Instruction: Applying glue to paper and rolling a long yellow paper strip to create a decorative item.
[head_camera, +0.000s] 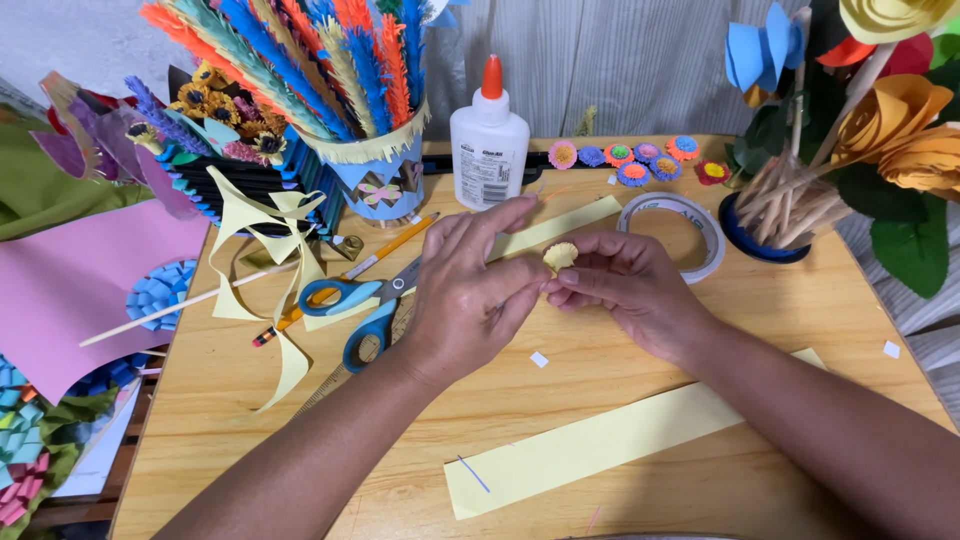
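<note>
My left hand (468, 292) and my right hand (628, 287) meet over the middle of a wooden table (700, 470). Between their fingertips they pinch a small rolled coil of fringed pale yellow paper (560, 256). A thin yellow paper strip (556, 227) runs from the coil toward the back of the table. A long yellow paper strip (590, 444) lies flat in front of my forearms.
Blue-handled scissors (362, 302), a pencil (345, 281) and curled yellow offcuts (262, 250) lie at left. A white glue bottle (488, 140), a tape roll (676, 232) and small paper flowers (634, 160) sit behind. Paper-flower pots stand at the back left and right.
</note>
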